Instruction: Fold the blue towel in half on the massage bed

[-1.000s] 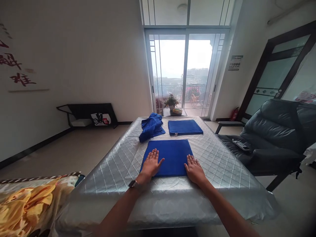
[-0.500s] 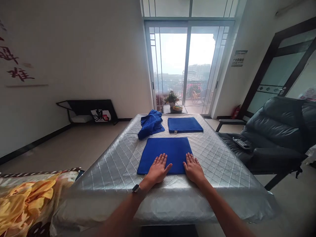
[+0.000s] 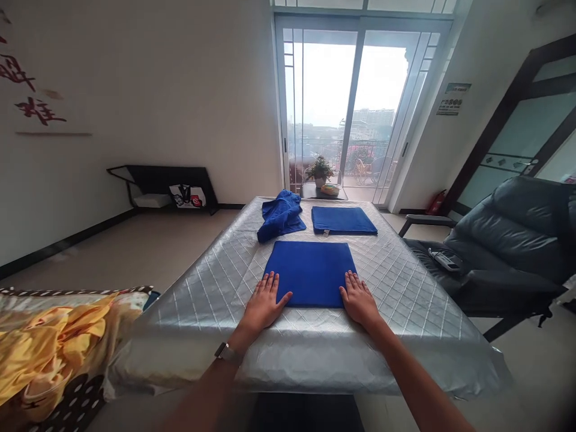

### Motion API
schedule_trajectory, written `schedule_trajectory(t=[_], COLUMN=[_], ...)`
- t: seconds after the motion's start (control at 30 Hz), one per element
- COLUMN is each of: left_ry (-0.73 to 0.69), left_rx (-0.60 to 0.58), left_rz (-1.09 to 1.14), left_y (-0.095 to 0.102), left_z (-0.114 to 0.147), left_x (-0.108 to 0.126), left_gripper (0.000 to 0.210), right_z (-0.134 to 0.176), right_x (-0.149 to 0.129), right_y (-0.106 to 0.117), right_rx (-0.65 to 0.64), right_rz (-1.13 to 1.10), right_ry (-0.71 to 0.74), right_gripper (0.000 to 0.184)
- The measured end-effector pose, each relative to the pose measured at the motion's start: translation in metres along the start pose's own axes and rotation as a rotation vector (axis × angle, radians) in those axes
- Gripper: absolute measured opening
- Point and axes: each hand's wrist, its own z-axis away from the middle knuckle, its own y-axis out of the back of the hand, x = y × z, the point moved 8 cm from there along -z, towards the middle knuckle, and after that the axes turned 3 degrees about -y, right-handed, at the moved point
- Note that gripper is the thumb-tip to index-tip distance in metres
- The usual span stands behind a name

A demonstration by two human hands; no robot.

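2 flat, open hands, left hand (image 3: 264,303) and right hand (image 3: 360,301), press the near corners of a folded blue towel (image 3: 310,273) lying square on the quilted worktop (image 3: 211,300), equally near, gripping nothing.

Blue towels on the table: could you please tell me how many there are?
3: a folded towel flat under both hands at the near edge, a second folded towel behind it, and a crumpled towel at the far left.
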Motion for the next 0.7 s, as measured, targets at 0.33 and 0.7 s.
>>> schedule_trajectory(t=[0.33, 0.7], left_ry=[0.008, 0.012], left_rx=[0.0, -0.007], left_rz=[0.015, 0.034], left_y=[0.0064, 0.0106], left_z=[0.0039, 0.0048], left_x=[0.0015, 0.0041], left_gripper=[0.105, 0.105], right_z=[-0.0004, -0.0041], right_x=[-0.0006, 0.001], right_y=[0.0011, 0.0089], right_rx=[-0.013, -0.048], right_rz=[0.03, 0.015], right_ry=[0.009, 0.033], right_gripper=[0.067, 0.067])
